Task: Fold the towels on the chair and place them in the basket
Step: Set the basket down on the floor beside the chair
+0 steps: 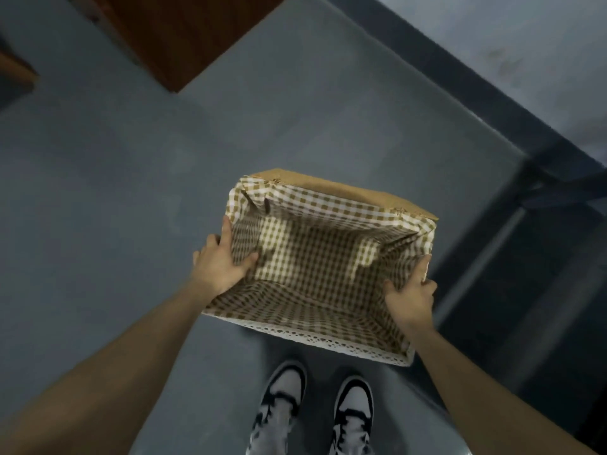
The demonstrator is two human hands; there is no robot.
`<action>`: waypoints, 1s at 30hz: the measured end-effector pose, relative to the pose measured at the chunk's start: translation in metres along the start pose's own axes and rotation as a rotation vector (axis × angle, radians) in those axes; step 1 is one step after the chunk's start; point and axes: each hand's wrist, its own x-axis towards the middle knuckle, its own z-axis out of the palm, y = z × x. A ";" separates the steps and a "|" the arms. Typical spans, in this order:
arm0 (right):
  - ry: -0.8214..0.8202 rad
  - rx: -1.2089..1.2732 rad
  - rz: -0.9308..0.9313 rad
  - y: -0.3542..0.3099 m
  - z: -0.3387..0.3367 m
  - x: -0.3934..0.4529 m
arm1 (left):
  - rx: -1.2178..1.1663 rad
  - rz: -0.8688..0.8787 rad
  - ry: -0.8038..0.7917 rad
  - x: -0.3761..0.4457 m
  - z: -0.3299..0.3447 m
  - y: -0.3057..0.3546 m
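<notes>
basket (pixel 325 341) is being held up over the floor (pixel 115 198), in front of the person, mouth facing the camera. left hand (pixel 220 265) is gripping the left rim, thumb curling inside against the liner (pixel 315 257), fingers wrapping the outside wall. right hand (pixel 411 292) is gripping the right rim the same way, thumb lying in on the checked cloth, fingers going round the outer side. both arms are reaching forward and down.

liner is showing a brown-and-white check, creasing at the corners; lace trim (pixel 328 339) is running along the near edge. far wall is showing plain tan on its outside. nothing is lying inside the basket (only cloth lining visible). towels and chair are not showing in this view.

shoes (pixel 317 408), black and white, are standing on the floor just below the basket's near edge. a brown wooden panel (pixel 184 34) is sitting at the top left; a dark band (pixel 460 93) is running diagonally along the right.
</notes>
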 end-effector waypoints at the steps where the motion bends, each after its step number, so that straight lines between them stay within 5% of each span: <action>1: -0.008 -0.015 -0.011 0.002 0.005 -0.008 | -0.011 -0.019 0.007 -0.013 0.006 -0.013; 23: -0.158 -0.228 -0.251 0.118 0.064 -0.122 | -0.229 -0.144 0.055 -0.225 0.159 -0.143; 30: -0.142 -0.483 -0.398 0.140 0.054 -0.136 | 0.098 -0.176 0.174 -0.256 0.172 -0.118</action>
